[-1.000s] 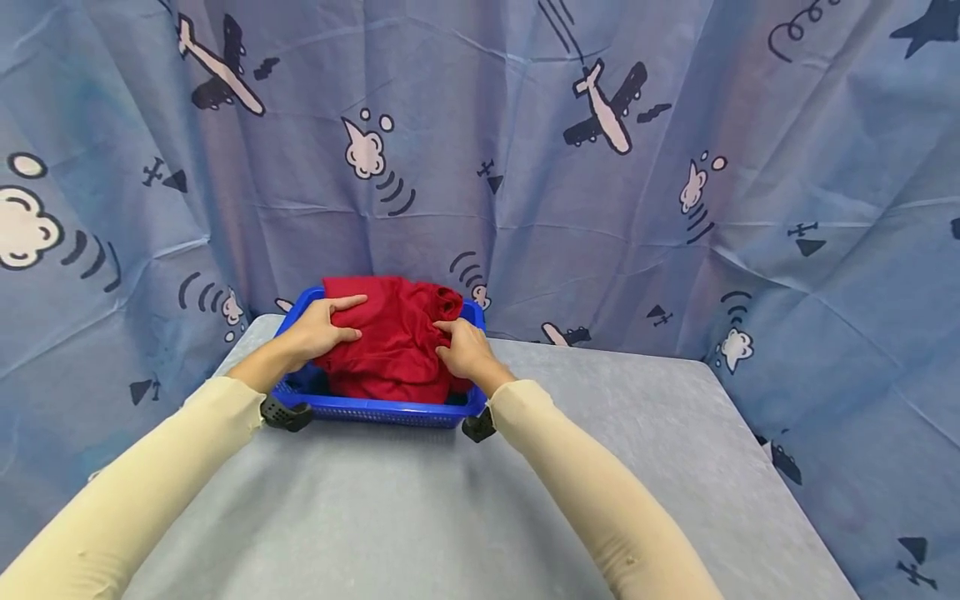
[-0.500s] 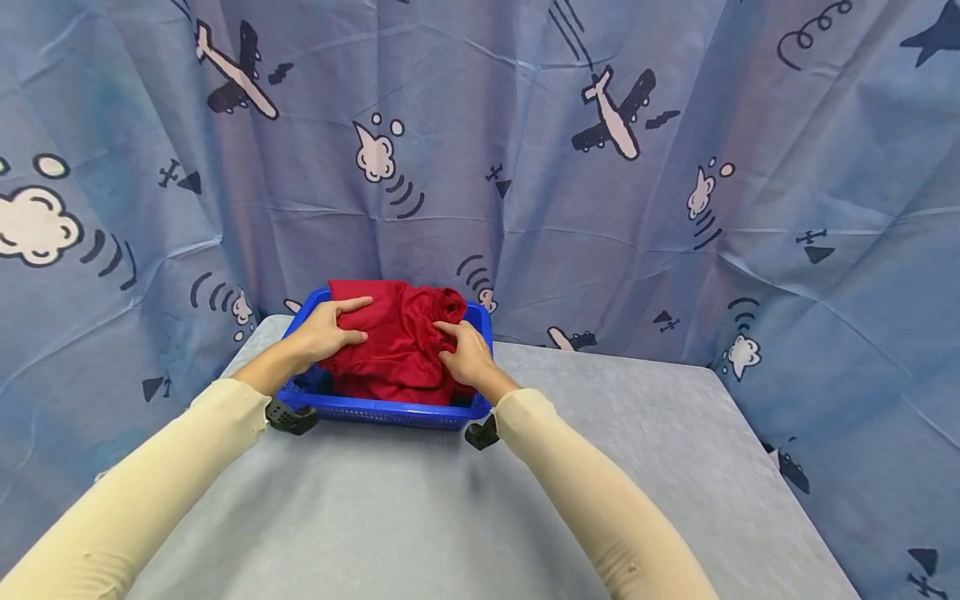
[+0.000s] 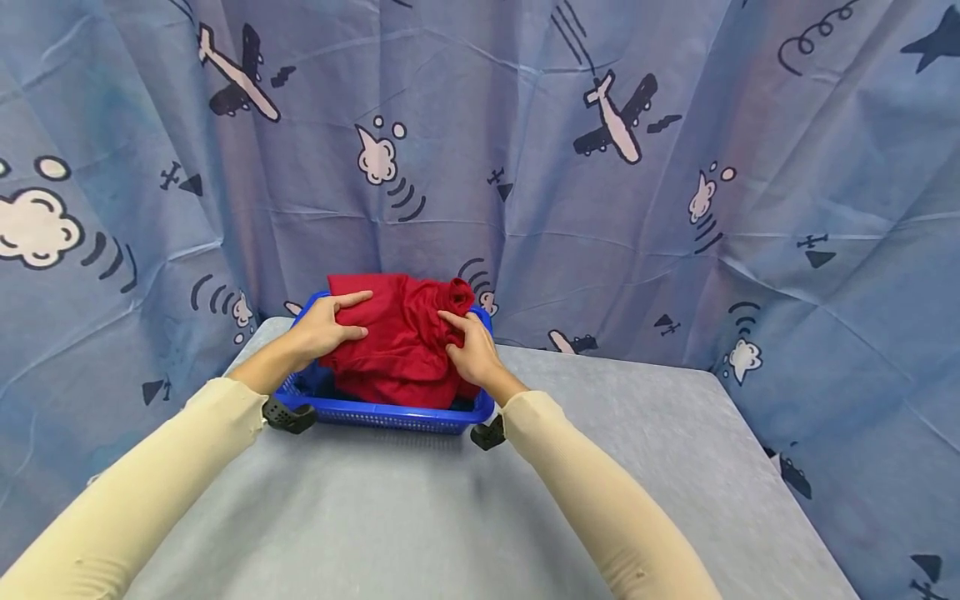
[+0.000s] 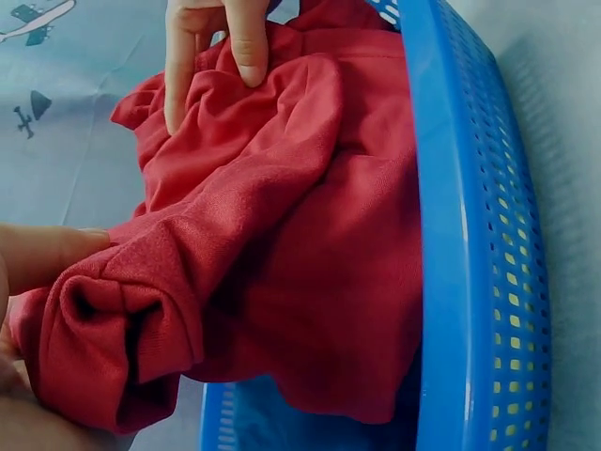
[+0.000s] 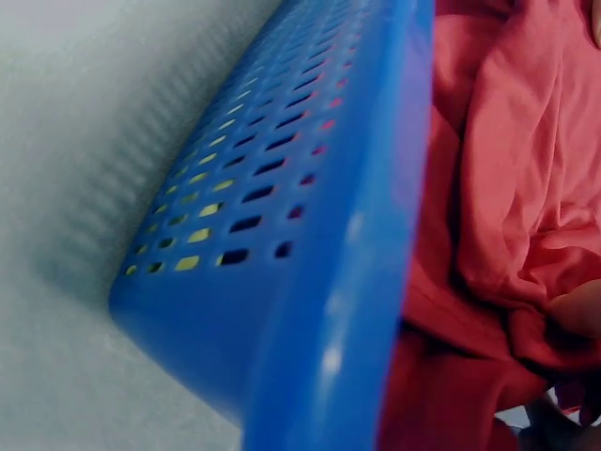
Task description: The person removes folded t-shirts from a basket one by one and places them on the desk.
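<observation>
A bunched red garment [image 3: 393,342] lies over the top of a blue plastic basket [image 3: 390,415]. My left hand [image 3: 315,329] grips its left side; in the left wrist view, thumb and fingers close round a folded, tube-like end of the red cloth [image 4: 122,329]. On the opposite side my right hand [image 3: 474,350] pinches the garment just below a rolled bit at its far right corner. The right thumb [image 5: 577,310] presses into red folds in the right wrist view. Some of the right fingers are hidden by cloth.
Dark blue cloth [image 4: 272,418] shows inside the basket under the garment. The basket stands on a grey table [image 3: 600,433], near its far left corner. Behind hangs a blue curtain [image 3: 540,208] printed with planes and clouds.
The red garment has risen slightly in the basket, its far edge and rolled corner now higher. My right hand has shifted a little to the right; my left hand stays nearly in place.
</observation>
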{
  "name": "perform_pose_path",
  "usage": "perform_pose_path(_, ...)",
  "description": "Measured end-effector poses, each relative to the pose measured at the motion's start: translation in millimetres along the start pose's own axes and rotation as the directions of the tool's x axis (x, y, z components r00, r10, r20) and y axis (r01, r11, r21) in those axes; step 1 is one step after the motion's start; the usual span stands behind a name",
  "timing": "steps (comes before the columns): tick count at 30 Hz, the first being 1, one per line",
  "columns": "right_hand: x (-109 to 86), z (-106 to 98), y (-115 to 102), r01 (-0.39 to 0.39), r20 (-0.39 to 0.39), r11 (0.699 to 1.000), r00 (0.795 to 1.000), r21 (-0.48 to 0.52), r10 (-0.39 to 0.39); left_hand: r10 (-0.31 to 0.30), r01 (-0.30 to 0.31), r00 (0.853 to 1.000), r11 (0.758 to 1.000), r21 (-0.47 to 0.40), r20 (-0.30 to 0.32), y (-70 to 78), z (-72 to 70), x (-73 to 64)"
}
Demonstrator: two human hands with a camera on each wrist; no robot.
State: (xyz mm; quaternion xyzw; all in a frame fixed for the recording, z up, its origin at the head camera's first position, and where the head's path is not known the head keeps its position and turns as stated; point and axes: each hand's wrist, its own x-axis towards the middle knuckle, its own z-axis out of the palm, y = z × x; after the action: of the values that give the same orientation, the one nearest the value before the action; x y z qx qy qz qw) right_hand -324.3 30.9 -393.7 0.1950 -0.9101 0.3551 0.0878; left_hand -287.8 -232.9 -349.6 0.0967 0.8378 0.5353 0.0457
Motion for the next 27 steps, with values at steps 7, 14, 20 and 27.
perform_pose_path(7, 0.0, -7, -4, 0.002, -0.020, 0.996, 1.000, 0.092, 0.000, -0.013, 0.014, 1.000, 0.999, -0.045, 0.012, 4.5, -4.0, -4.5)
perform_pose_path(14, 4.8, -23, -12, -0.072, 0.039, 0.935, 0.997, 0.348, 0.062, 0.003, -0.002, 1.000, 0.997, -0.079, 0.015, 13.8, -12.1, -5.2)
perform_pose_path(20, 5.6, -41, -20, -0.117, 0.109, 0.915, 0.991, 0.385, 0.080, -0.011, 0.013, 1.000, 0.995, -0.094, 0.029, 27.2, -19.2, -6.0)
perform_pose_path(27, 3.5, -45, -25, -0.074, 0.066, 0.973, 0.996, 0.216, 0.061, 0.007, -0.004, 0.999, 0.995, -0.102, 0.034, 39.5, -22.3, -7.2)
